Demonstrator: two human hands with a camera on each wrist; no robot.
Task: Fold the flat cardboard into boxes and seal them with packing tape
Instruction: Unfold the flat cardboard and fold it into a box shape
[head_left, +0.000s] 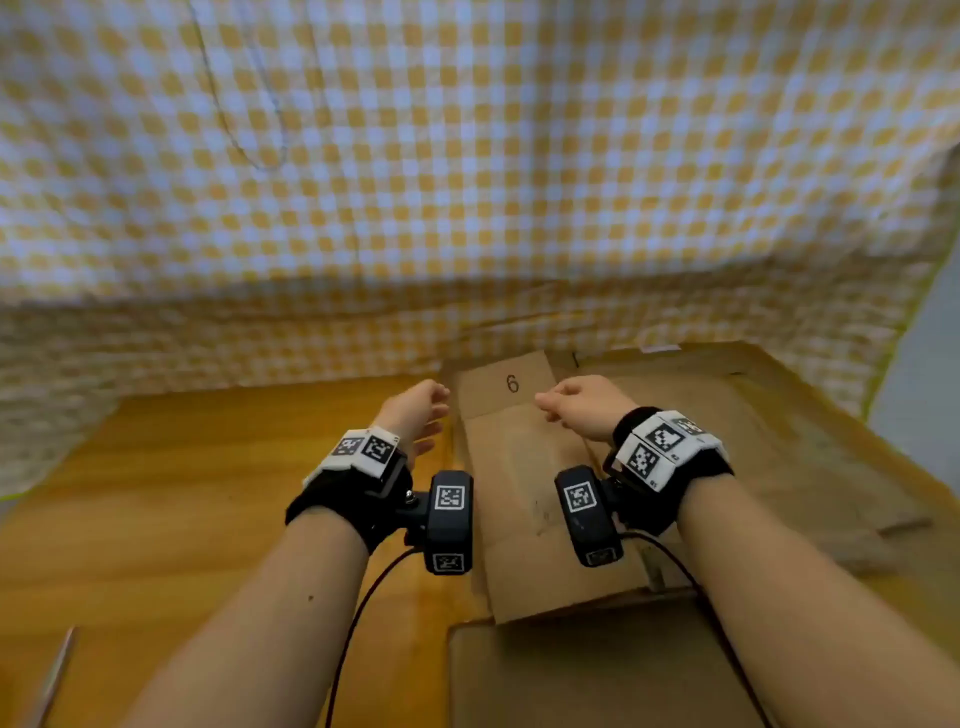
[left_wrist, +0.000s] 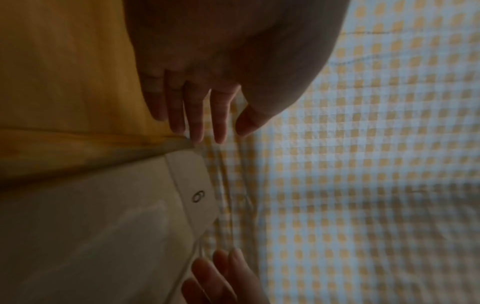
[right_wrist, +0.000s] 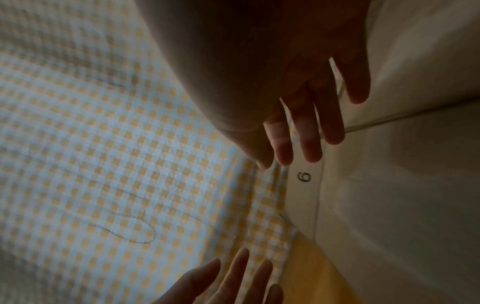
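Note:
A flat brown cardboard sheet (head_left: 524, 467) lies on the wooden table (head_left: 182, 493), its far flap marked "6" (head_left: 511, 383). My left hand (head_left: 423, 410) hovers over the sheet's far left corner, fingers straight and empty; the left wrist view shows its fingers (left_wrist: 194, 115) above the flap (left_wrist: 192, 185). My right hand (head_left: 576, 402) is held over the flap's right side, fingers extended and holding nothing. In the right wrist view its fingers (right_wrist: 306, 131) point at the "6" (right_wrist: 303, 176). No tape is in view.
More flat cardboard (head_left: 753, 441) is stacked to the right, and another sheet (head_left: 571, 675) lies at the near edge. A yellow-checked cloth (head_left: 467, 156) hangs behind the table. A thin stick-like thing (head_left: 57, 670) lies near left.

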